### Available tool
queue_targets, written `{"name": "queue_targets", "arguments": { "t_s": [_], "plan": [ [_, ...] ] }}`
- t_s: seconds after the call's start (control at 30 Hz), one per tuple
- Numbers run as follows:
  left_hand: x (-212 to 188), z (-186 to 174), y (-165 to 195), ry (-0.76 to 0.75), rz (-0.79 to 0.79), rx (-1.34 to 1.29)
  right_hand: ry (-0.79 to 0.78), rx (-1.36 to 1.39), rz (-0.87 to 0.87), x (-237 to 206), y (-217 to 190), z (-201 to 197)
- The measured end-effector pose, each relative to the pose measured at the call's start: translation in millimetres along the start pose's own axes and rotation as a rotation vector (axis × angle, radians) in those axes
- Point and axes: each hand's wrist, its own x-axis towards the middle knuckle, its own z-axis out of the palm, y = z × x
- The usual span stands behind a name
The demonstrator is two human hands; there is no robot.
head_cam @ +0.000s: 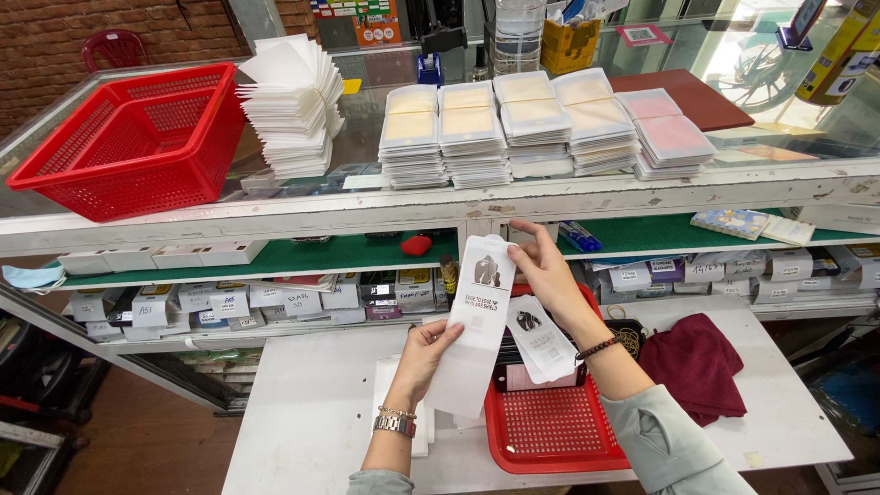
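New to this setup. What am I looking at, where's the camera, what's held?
No machine here: these are a person's two bare hands, filmed by one camera worn on the head, looking down. The left hand and right hand together hold a long white paper sleeve; a smaller white card hangs below the right hand. Beneath them, a low red tray sits on a white table, beside a dark red cloth. On the glass counter above: a red basket and stacks of flat packets.

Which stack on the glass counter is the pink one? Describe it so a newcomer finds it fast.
Start at the glass counter above the hands, where a row of flat packet stacks sits right of the red basket. Take the rightmost stack. It is the lowest and its packets are pink; the others are cream or yellow.
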Motion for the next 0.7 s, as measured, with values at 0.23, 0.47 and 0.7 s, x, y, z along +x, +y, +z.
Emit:
{"name": "queue_targets", "arguments": {
  "t_s": [0.23,0.47,0.7],
  "plan": [
    [8.3,-2.1,12.2,0.132,0.020,0.028,-0.224,-0.506,-0.039,-21.6,45.7,21.1],
    [-7.7,-55.9,2.6,0.629,0.042,0.552,-0.058,-1.069,0.176,-35.0,76.3,-20.5],
    [-13.0,-40.0,-19.1,0.964,0.209,1.303,-0.014,-1.365,0.294,-58.8,95.7,-18.6]
  ]
}}
